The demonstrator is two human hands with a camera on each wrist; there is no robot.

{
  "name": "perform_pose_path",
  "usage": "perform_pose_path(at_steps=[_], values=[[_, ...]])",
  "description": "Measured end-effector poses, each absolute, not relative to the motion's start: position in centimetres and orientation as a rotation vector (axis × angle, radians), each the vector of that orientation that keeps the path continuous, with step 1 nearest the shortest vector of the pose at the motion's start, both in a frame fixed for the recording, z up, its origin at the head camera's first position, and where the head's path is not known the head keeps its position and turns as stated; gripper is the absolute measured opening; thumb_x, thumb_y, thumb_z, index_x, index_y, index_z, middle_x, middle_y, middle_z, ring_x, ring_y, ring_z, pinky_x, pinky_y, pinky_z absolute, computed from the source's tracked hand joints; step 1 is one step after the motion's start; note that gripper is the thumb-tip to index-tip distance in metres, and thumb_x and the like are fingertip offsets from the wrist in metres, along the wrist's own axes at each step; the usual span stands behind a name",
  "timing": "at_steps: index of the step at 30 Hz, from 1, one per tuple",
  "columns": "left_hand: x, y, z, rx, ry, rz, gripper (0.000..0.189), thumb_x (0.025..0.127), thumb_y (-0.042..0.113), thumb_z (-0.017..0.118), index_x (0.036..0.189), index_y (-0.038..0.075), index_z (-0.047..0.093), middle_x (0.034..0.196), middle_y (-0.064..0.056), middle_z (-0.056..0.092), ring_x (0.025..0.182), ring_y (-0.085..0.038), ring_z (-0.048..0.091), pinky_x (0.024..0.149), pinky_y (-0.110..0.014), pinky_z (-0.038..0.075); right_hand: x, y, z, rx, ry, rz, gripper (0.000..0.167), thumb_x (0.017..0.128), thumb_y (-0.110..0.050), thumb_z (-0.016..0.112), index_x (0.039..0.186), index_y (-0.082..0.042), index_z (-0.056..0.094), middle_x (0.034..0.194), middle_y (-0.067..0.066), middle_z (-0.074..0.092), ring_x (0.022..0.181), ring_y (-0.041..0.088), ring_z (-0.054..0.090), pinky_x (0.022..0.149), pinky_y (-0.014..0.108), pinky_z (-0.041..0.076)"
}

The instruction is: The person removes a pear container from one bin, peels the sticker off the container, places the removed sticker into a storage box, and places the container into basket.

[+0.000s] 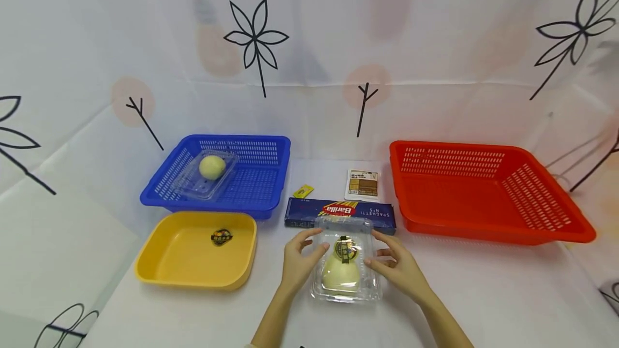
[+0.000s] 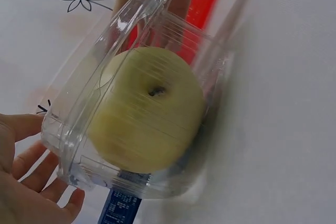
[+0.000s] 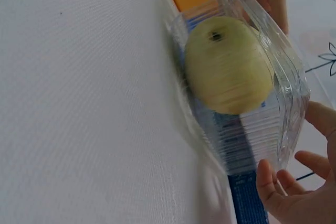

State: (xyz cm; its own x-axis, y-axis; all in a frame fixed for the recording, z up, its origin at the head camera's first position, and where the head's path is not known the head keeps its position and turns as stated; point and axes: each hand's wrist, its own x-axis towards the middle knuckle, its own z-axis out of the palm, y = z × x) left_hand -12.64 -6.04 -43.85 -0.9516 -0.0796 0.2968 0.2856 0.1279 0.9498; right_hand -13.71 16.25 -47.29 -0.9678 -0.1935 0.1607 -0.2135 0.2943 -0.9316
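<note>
a yellow tray [image 1: 193, 256] sits before a blue basket [image 1: 256, 176], a spaghetti box [image 1: 340, 209] beside a red basket [image 1: 450, 197].

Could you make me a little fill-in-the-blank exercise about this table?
1. The clear box between the left hand and right hand holds ____ pale fruit.
2. The rightmost basket is ____.
3. The yellow tray stands in front of the ____ basket.
4. The logo on the spaghetti box reads ____.

Missing words: one; red; blue; Barilla.
</note>
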Motion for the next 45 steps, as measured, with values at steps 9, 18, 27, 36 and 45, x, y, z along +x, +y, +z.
perform_pose_path(at_steps=[9, 18, 27, 36, 45], values=[[-14.7, -4.7, -43.2, -0.347, -2.104, -2.01, 0.03, 0.078, -0.008, 0.067, 0.107, -0.014, 0.061, 0.109, -0.028, 0.063, 0.111, -0.04, 0.056, 0.104, -0.047, 0.036, -14.7, 15.8, -47.7, 0.439, -2.434, 1.808, 0.054, 0.081, -0.005, 0.072, 0.131, 0.001, 0.052, 0.132, 0.022, 0.043, 0.095, 0.031, 0.057, 0.078, 0.021, 0.051], [-16.9, -3.8, -45.5, -0.402, -2.143, -1.852, 0.026, 0.075, -0.003, 0.073, 0.1, -0.007, 0.068, 0.115, -0.022, 0.063, 0.12, -0.039, 0.05, 0.106, -0.049, 0.033, -15.1, 15.4, -48.0, 0.421, -2.468, 1.865, 0.056, 0.081, -0.009, 0.072, 0.132, -0.001, 0.052, 0.136, 0.023, 0.038, 0.103, 0.036, 0.053, 0.083, 0.031, 0.05], [-18.1, -4.0, -46.8, -0.507, -2.376, -1.604, 0.032, 0.073, 0.018, 0.076, 0.102, 0.004, 0.072, 0.12, -0.018, 0.06, 0.121, -0.033, 0.043, 0.102, -0.057, 0.03, -15.0, 15.4, -47.9, 0.387, -2.483, 1.87, 0.058, 0.081, -0.01, 0.072, 0.134, -0.004, 0.051, 0.138, 0.023, 0.036, 0.105, 0.039, 0.053, 0.085, 0.044, 0.048], [-17.9, -3.9, -46.6, -0.503, -2.458, -1.516, 0.029, 0.071, 0.019, 0.077, 0.097, 0.006, 0.074, 0.119, -0.013, 0.059, 0.121, -0.029, 0.041, 0.1, -0.054, 0.03, -15.1, 15.3, -48.2, 0.373, -2.496, 1.878, 0.058, 0.081, -0.011, 0.072, 0.135, -0.005, 0.05, 0.14, 0.023, 0.034, 0.107, 0.04, 0.052, 0.088, 0.051, 0.047], [-17.9, -3.8, -46.8, -0.514, -2.444, -1.465, 0.014, 0.072, 0.016, 0.076, 0.082, 0.007, 0.075, 0.119, -0.012, 0.06, 0.12, -0.03, 0.042, 0.099, -0.055, 0.03, -15.1, 15.3, -48.4, 0.376, -2.482, 1.884, 0.058, 0.081, -0.009, 0.072, 0.135, -0.004, 0.05, 0.139, 0.021, 0.035, 0.106, 0.038, 0.052, 0.086, 0.042, 0.045]])
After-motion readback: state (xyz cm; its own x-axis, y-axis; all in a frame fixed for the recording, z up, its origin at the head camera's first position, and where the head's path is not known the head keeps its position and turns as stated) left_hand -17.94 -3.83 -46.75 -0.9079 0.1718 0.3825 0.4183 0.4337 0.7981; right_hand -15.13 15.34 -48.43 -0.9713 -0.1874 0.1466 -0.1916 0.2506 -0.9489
